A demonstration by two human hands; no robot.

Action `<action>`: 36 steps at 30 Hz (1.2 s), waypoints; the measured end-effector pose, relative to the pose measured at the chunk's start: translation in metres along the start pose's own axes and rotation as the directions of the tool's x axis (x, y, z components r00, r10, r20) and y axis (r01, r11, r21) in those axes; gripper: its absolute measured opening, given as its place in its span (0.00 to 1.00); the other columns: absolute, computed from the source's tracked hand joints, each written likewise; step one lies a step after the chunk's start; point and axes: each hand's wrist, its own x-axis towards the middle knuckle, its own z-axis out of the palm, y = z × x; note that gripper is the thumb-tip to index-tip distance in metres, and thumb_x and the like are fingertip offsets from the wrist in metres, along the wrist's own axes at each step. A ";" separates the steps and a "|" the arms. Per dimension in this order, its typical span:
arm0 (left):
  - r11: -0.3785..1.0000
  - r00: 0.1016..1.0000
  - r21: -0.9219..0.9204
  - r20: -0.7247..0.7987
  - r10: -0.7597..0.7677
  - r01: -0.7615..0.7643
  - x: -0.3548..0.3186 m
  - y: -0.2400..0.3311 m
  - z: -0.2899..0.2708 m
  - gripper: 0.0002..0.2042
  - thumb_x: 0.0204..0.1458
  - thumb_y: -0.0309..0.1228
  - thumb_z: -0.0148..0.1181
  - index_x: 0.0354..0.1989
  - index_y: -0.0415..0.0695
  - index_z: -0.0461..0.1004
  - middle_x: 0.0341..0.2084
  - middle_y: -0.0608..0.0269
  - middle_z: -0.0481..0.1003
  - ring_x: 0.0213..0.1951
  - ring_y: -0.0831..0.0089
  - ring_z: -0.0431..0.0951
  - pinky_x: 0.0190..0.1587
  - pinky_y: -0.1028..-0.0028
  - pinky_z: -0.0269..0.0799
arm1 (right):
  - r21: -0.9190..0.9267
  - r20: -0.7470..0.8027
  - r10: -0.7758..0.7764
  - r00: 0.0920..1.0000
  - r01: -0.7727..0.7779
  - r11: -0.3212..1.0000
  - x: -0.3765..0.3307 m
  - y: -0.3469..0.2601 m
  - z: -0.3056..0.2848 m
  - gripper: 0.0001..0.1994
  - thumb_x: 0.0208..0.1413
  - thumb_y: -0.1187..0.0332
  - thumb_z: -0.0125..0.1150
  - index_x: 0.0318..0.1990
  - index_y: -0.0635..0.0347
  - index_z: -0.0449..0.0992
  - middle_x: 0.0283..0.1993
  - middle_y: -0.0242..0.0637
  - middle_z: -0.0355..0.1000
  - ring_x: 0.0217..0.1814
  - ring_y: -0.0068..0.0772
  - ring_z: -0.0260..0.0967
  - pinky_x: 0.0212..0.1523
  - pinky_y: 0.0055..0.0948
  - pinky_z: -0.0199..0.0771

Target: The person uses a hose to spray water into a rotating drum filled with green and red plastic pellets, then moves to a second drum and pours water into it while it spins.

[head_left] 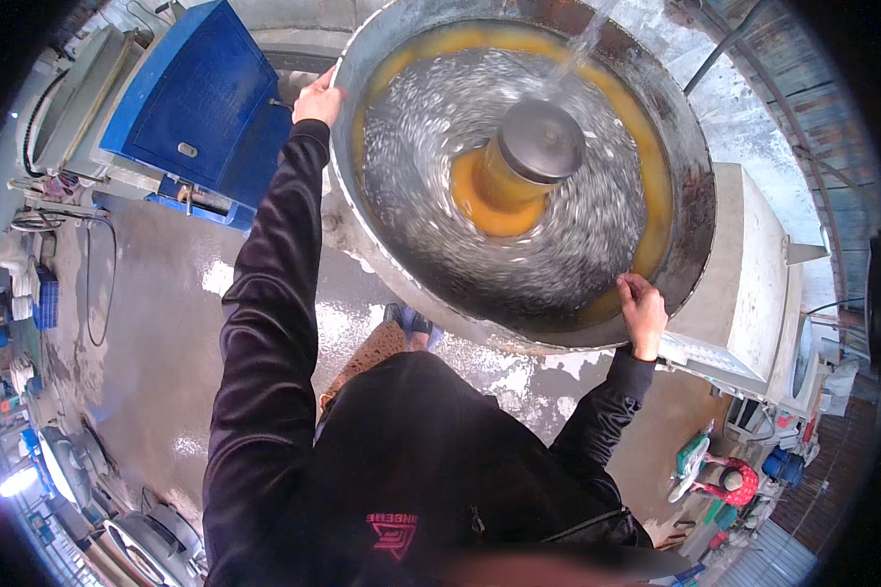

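Note:
In front of me stands a large round metal tub (690, 210) with a yellow inner lining (656, 196). Many small shiny pieces (597, 210), blurred by motion, lie in a ring around its centre post, which has a dark round cap (541, 140). My left hand (318, 101) is closed over the tub's left rim. Over the near right part of the tub, just inside its rim, my right hand (644, 308) is held with fingertips pinched together. Whatever may be between those fingertips is too small to make out.
A stream of water (585, 44) falls into the tub from the top. To the left stands a blue machine cabinet (196, 98); a pale metal housing (744, 264) adjoins the tub on the right. The floor (157, 293) looks wet. A person in red (739, 481) works at far right.

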 end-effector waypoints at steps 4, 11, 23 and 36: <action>1.000 1.000 -0.030 -0.005 -0.001 0.001 -0.003 0.003 0.001 0.27 0.37 0.37 0.58 0.53 0.62 0.70 0.45 0.59 0.75 0.48 0.67 0.74 0.51 0.73 0.65 | -0.082 0.045 0.001 0.999 0.003 0.997 0.000 0.001 0.000 0.12 0.52 0.55 0.57 0.37 0.49 0.78 0.33 0.40 0.76 0.38 0.44 0.74 0.36 0.38 0.71; 0.996 0.998 0.055 -0.009 0.069 -0.068 -0.008 0.006 -0.001 0.27 0.39 0.41 0.49 0.55 0.70 0.67 0.46 0.54 0.73 0.50 0.55 0.72 0.54 0.64 0.64 | 0.035 -0.292 -0.207 0.934 0.227 0.973 -0.011 -0.013 0.002 0.07 0.54 0.68 0.56 0.37 0.59 0.77 0.37 0.43 0.74 0.41 0.45 0.72 0.41 0.36 0.71; 0.173 0.915 -0.925 0.367 0.166 0.340 -0.051 -0.167 -0.033 0.33 0.56 0.56 0.39 0.65 0.50 0.49 0.59 0.51 0.59 0.60 0.59 0.60 0.60 0.58 0.54 | 0.539 -0.296 0.067 0.953 0.109 0.835 -0.059 -0.062 0.040 0.16 0.61 0.61 0.50 0.42 0.66 0.74 0.33 0.36 0.73 0.37 0.25 0.69 0.40 0.27 0.70; 0.570 0.485 -0.047 0.585 -0.650 0.820 -0.304 -0.547 0.127 0.13 0.47 0.30 0.54 0.42 0.47 0.74 0.35 0.64 0.75 0.34 0.67 0.75 0.34 0.66 0.73 | 0.425 -0.302 0.063 0.951 0.075 0.902 -0.055 -0.059 0.037 0.14 0.57 0.62 0.55 0.38 0.66 0.75 0.30 0.40 0.74 0.33 0.26 0.70 0.38 0.26 0.69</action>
